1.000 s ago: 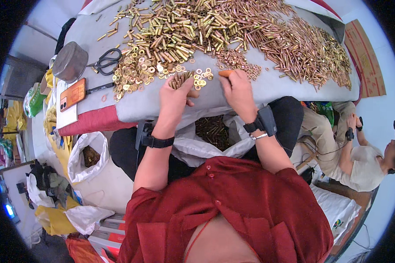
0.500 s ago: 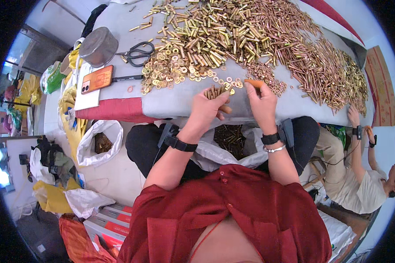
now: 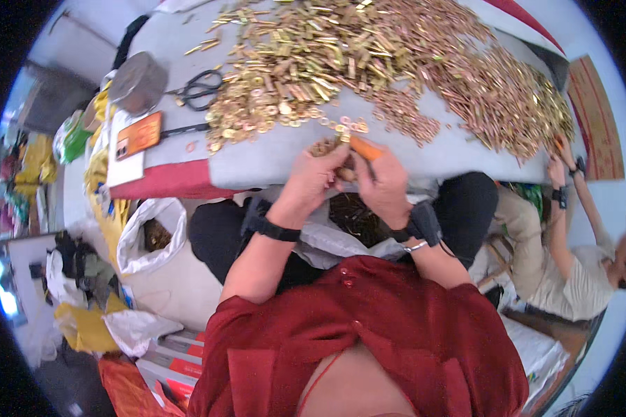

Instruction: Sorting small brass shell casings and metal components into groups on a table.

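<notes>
My left hand (image 3: 305, 179) is closed around a bunch of thin brass-coloured bolts (image 3: 321, 147), held over the table's near edge. Against it, my right hand (image 3: 384, 186) has its fingers drawn together, with an orange finger cover (image 3: 366, 148) on one finger. A small gold piece shows by the fingertips, too blurred to name, and the hands partly hide each other. Just beyond them lie a few loose washers (image 3: 355, 125). A larger heap of gold washers (image 3: 254, 115) spreads to the left, and small copper-coloured rings or nuts (image 3: 405, 117) lie to the right.
Metal sleeves (image 3: 313, 66) and long bolts (image 3: 480, 111) cover the far table. At left are a metal pot (image 3: 138, 82), black scissors (image 3: 202, 90) and an orange phone (image 3: 140, 135). A white sack (image 3: 177, 247) stands below; a co-worker (image 3: 570, 278) reaches in at right.
My right hand has moved left and down from the loose washers to meet my left hand. The view has shifted slightly. The co-worker's second hand has come up to the table.
</notes>
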Available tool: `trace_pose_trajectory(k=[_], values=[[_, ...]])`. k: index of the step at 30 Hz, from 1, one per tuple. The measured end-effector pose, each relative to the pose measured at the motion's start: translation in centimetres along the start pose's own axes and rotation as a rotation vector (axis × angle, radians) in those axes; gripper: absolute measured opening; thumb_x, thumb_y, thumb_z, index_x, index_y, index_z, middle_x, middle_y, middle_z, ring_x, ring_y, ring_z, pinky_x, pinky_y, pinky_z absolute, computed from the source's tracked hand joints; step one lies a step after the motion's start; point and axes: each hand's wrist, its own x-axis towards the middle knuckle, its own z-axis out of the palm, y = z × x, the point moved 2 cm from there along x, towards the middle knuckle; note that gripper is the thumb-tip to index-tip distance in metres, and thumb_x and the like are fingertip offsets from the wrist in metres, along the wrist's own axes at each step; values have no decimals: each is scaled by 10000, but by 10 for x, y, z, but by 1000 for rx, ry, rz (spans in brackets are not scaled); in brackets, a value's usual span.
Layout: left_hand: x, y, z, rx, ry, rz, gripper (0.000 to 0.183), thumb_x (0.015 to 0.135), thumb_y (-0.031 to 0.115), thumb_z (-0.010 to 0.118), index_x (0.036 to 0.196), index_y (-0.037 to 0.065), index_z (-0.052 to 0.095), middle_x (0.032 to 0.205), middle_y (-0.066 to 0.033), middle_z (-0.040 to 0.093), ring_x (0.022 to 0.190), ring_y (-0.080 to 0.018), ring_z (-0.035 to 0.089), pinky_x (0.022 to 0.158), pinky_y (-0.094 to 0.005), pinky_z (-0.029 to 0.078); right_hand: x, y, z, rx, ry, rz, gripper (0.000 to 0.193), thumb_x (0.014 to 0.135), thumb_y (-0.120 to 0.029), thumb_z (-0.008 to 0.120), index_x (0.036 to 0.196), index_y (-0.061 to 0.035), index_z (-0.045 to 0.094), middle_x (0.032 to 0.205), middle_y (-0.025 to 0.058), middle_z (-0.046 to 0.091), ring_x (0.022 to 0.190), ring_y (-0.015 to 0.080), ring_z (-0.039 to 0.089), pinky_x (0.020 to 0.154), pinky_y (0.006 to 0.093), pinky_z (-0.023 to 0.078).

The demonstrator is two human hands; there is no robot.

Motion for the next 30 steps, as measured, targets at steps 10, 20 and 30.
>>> trace_pose_trajectory(k=[10, 20, 30], values=[[0, 12, 5, 211, 165, 202, 234, 855, 191, 640, 1000, 21, 571, 824, -81, 649, 591, -144, 634, 409, -231, 482, 17, 56, -34, -336, -33, 113, 168, 779, -77, 633, 929, -12, 593, 849, 159, 587, 803, 336, 562, 719, 395, 462], [0, 9, 9, 311, 213, 227, 215, 857, 177, 637, 990, 19, 575, 844, -86, 658, 611, -135, 625, 423, -231, 468, 29, 63, -21, -329, -135, 101, 118, 747, -81, 639, 776, -19, 543, 742, 138, 570, 718, 285, 570, 659, 384, 467], [0, 7, 10, 411, 207, 221, 192, 835, 115, 653, 955, -10, 570, 798, -79, 654, 547, -115, 617, 396, -213, 458, 14, 27, -6, 466, -105, 571, 127, 832, -72, 644, 928, -11, 587, 779, -47, 576, 660, 7, 479, 570, 175, 403]])
